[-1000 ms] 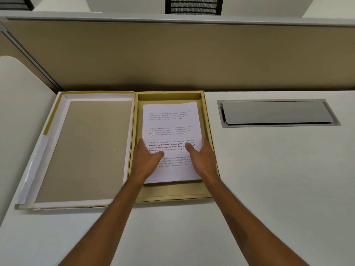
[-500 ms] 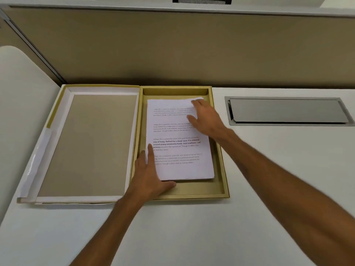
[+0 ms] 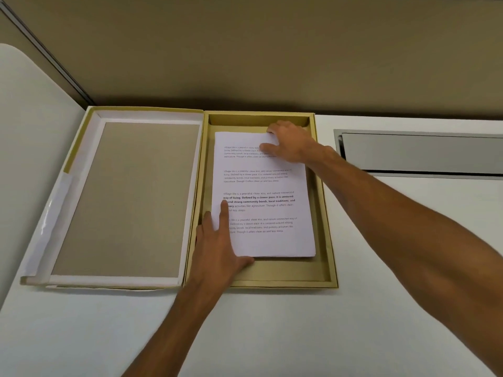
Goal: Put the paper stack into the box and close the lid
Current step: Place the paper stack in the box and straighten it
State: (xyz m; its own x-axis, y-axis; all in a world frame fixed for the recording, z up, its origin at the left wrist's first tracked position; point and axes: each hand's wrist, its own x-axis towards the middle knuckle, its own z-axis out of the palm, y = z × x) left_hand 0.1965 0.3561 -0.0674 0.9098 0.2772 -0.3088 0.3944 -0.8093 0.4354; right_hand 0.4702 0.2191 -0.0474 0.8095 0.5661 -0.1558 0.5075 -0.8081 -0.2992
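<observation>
paper stack [image 3: 265, 197]: printed sheets lying flat inside gold box [image 3: 326, 235], slightly skewed | left hand [image 3: 217, 247]: fingers spread flat on stack's near-left corner, gripping nothing | right hand [image 3: 290, 144]: fingers pinching stack's far-right corner | lid [image 3: 125, 197]: open flat, left of box, touching it | white desk [image 3: 285, 330] | grey cable hatch [image 3: 422, 153] at right

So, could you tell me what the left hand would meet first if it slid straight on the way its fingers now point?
The left hand points away from the person, along the paper stack's left edge. Going straight on, it would probably meet the box's far inner wall first, though its depth is hard to judge.
</observation>
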